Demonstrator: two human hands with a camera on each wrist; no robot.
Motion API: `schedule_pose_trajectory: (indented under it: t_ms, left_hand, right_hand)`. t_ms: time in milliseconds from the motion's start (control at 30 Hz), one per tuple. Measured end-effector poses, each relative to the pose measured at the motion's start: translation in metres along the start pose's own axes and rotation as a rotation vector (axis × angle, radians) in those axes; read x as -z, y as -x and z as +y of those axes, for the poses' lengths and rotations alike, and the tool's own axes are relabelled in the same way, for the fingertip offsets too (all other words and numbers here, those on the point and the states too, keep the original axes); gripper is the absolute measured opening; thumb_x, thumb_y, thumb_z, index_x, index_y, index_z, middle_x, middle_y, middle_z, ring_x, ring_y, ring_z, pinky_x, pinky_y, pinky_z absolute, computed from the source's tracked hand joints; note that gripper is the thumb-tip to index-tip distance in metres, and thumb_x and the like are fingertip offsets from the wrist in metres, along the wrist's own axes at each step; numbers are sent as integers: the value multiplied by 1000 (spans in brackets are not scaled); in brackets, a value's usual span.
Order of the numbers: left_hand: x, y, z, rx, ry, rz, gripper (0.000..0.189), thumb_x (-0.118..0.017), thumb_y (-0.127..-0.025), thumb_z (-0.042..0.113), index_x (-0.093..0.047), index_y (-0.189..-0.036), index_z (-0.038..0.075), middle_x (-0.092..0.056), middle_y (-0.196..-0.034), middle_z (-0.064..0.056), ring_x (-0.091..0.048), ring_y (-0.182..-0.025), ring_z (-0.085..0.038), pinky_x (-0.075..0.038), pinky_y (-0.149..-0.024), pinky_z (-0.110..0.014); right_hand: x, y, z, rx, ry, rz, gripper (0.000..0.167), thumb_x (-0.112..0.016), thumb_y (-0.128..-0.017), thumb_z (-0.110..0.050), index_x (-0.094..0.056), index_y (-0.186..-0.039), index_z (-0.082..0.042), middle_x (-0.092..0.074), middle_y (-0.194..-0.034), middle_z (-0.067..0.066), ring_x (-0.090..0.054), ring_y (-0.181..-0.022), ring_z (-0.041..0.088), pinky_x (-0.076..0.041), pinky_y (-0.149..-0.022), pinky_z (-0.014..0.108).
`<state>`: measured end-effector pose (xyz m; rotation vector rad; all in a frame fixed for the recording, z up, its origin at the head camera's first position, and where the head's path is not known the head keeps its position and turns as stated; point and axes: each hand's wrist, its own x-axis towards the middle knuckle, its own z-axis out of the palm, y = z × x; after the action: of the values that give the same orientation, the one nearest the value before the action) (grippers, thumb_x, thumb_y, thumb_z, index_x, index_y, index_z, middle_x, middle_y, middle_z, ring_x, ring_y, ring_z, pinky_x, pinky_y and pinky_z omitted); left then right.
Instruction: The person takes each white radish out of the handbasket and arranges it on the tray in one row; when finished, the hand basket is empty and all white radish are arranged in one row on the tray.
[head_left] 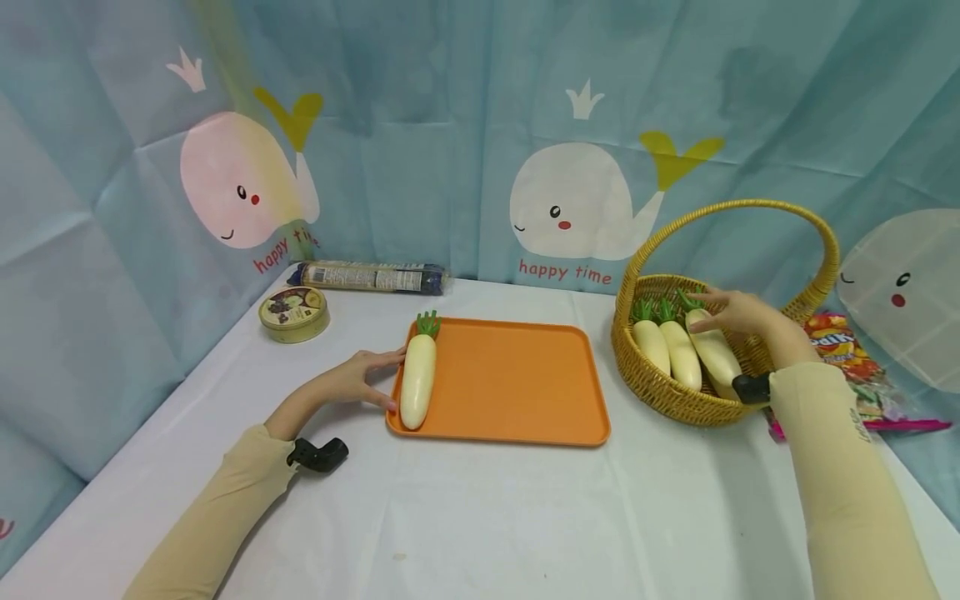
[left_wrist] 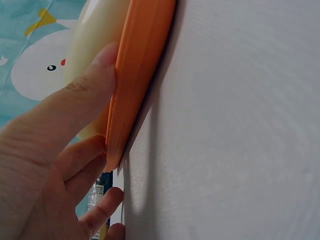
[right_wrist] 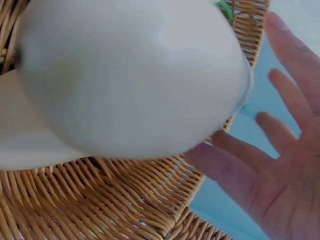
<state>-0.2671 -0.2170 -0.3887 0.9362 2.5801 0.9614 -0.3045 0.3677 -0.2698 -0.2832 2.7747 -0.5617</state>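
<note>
A white radish (head_left: 417, 382) with a green top lies along the left side of an orange tray (head_left: 517, 383). My left hand (head_left: 352, 379) rests against the tray's left edge, its thumb and fingers spread apart; in the left wrist view the thumb tip touches the orange rim (left_wrist: 135, 75) beside the radish. On the right, a wicker basket (head_left: 652, 392) with a tall handle holds several white radishes (head_left: 681, 357). My right hand (head_left: 738, 317) reaches over the basket, by the top of the rightmost radish (head_left: 712, 354). Its fingers are spread in the right wrist view, not closed round that radish (right_wrist: 135, 80).
A round yellow tin (head_left: 295, 315) stands at the back left, before a long packet (head_left: 367, 277) lying against the curtain. Colourful snack bags (head_left: 847, 350) lie right of the basket, behind the right forearm. The basket handle (head_left: 738, 204) arches above the right hand.
</note>
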Motion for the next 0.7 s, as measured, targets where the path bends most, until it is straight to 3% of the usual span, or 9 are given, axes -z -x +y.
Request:
schedule_pose_trajectory:
  t_ms: [100,200,233,300,367,500,633,700]
  left_hand:
    - [0,1,0,10,-1,1,84,-76,-70,33,-36,-135,-3,-30,-139,-20,-24,-123,-42,-16,-96,-59]
    - [-1,2,-2,4,-6,8,84,-75,-70,35,-36,-135,-3,-30,-139,-19,-23,-123,-41,-16,-96,-59]
    - [-2,2,-3,3,-3,11,84,-75,-70,35,-37,-134,-2,-30,-139,-19,-23,-124,-41,-15,-96,-59]
    - [-2,2,-4,-9,5,10,83,-75,-71,33,-37,-134,-3,-30,-139,-19,-23,-124,-41,-14,-96,-59]
    - [-3,2,-4,-13,12,6,82,-75,-71,32,-36,-134,-3,-30,-139,-19,-23,-124,-41,-13,-97,-59]
    - [-4,4,-3,17,15,-4,84,-75,-71,33,-35,-136,-2,-29,-140,-19,-21,-124,-42,-12,-97,-60]
    - [-3,4,-1,44,13,1,86,-75,-70,37,-33,-137,0,-27,-141,-17,-21,-124,-41,-13,-97,-59]
    - [-3,4,-1,48,13,0,87,-75,-70,37,-33,-137,0,-27,-141,-16,-20,-124,-41,-13,-97,-59]
  right_hand:
    - [-2,0,3,1,-46,-34,75,-64,-83,-32,-27,-138,2,1,-142,30,-46,-52,27,-45,-50,42]
    - [-4,1,5,-4,-102,-77,75,-64,-83,-28,-25,-138,3,4,-141,31,-53,-77,40,-47,-54,40]
    - [-6,1,5,-7,-121,-94,75,-65,-83,-27,-24,-138,4,6,-141,30,-49,-93,46,-48,-57,40]
    - [-8,2,5,-19,-172,-144,77,-64,-83,-24,-20,-139,4,13,-141,29,-24,-116,54,-49,-64,42]
    - [-10,3,5,-31,-199,-184,79,-65,-83,-24,-17,-140,4,18,-140,28,-9,-119,56,-48,-69,43]
    - [-11,4,7,-19,-215,-218,80,-64,-83,-25,-15,-141,3,21,-139,28,-2,-119,57,-48,-71,42]
    - [-9,2,14,-8,-214,-197,80,-63,-84,-29,-17,-141,2,14,-139,31,-7,-119,56,-46,-77,44]
    - [-8,0,19,-20,-215,-182,80,-63,-83,-32,-18,-142,-1,9,-140,32,-18,-119,54,-46,-77,42]
